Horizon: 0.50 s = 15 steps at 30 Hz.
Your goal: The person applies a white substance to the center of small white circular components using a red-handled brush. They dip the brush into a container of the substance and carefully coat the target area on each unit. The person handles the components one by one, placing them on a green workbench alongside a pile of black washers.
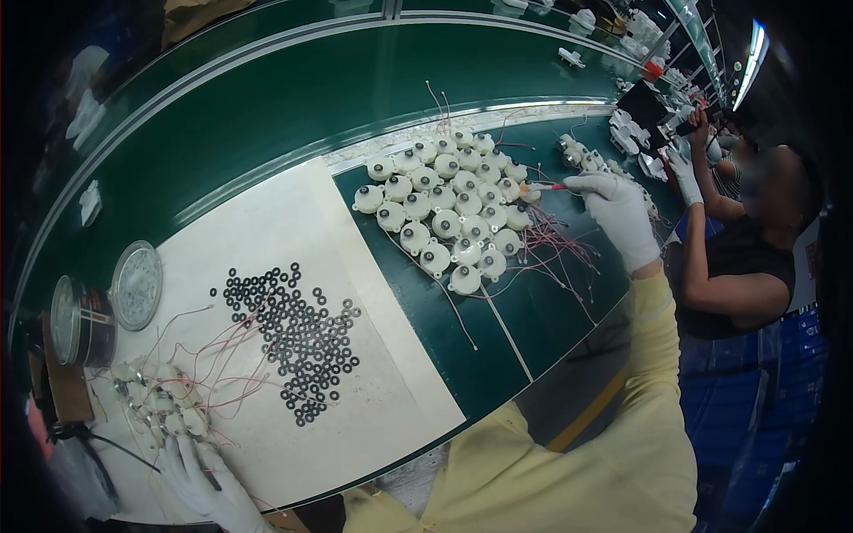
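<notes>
My right hand (617,213), in a white glove, is closed on a small thin brush (554,187) with a red part. Its pale tip reaches the right side of a group of round cream-white motors (442,200). These stand close together on the green mat, dark shafts upward, with red and white wires trailing right. At the lower left, my gloved left hand (197,480) has its fingers stretched out and apart. Its fingertips touch or lie right beside a second cluster of motors (169,400), whose metal sides show.
Many small black rings (306,342) lie spread over the white sheet (373,373). A clear tub (82,320) and a round lid (137,284) stand at the left. More motors (591,160) sit beyond my right hand. A co-worker (746,240) is at the right.
</notes>
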{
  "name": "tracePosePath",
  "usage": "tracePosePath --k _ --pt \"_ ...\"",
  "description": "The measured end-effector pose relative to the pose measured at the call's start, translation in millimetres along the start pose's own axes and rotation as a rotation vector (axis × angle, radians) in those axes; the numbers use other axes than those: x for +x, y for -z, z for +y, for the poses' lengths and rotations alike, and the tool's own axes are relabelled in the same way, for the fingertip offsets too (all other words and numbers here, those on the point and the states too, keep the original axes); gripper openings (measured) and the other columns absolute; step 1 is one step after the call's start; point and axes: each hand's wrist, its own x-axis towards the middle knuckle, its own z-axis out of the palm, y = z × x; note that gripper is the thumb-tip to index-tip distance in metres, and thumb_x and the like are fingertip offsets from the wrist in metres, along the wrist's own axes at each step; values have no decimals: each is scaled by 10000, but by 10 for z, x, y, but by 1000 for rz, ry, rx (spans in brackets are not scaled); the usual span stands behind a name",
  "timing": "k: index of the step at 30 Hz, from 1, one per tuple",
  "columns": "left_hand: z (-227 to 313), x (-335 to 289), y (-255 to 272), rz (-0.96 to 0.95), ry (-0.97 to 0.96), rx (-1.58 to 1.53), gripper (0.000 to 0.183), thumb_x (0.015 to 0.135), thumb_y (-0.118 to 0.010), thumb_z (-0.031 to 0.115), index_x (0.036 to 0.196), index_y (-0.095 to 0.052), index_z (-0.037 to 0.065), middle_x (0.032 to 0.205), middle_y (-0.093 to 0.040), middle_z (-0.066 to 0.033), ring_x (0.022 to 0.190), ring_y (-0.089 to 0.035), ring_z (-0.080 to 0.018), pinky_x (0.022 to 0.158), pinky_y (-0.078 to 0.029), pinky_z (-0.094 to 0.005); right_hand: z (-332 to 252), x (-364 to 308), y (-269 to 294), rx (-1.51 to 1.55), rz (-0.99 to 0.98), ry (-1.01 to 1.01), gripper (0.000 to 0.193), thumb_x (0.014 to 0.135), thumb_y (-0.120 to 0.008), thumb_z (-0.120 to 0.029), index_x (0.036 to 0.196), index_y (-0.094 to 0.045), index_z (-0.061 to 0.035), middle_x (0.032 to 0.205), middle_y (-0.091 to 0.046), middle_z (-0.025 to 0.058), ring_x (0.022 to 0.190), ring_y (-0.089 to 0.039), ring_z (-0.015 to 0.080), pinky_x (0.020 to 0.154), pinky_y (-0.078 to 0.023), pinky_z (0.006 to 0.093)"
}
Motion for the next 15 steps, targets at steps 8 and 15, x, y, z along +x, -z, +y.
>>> tracePosePath --k 8,15 --pt "-6 16 -7 -14 3 22 361 998 -572 143 1310 -613 -35 1384 -568 -231 1280 -524 -393 1100 -391 -482 -45 -157 53 67 -65 -75 379 806 -518 59 1058 -776 -60 945 -737 50 723 -635 117 682 -515 255" --pt "27 39 6 -22 13 23 364 999 -569 154 1309 -616 -32 1382 -574 -224 1274 -532 -386 1099 -392 -479 12 -185 -40 143 -80 -103 400 794 -502 49 1071 -774 -49 948 -734 42 737 -631 82 685 -516 236"
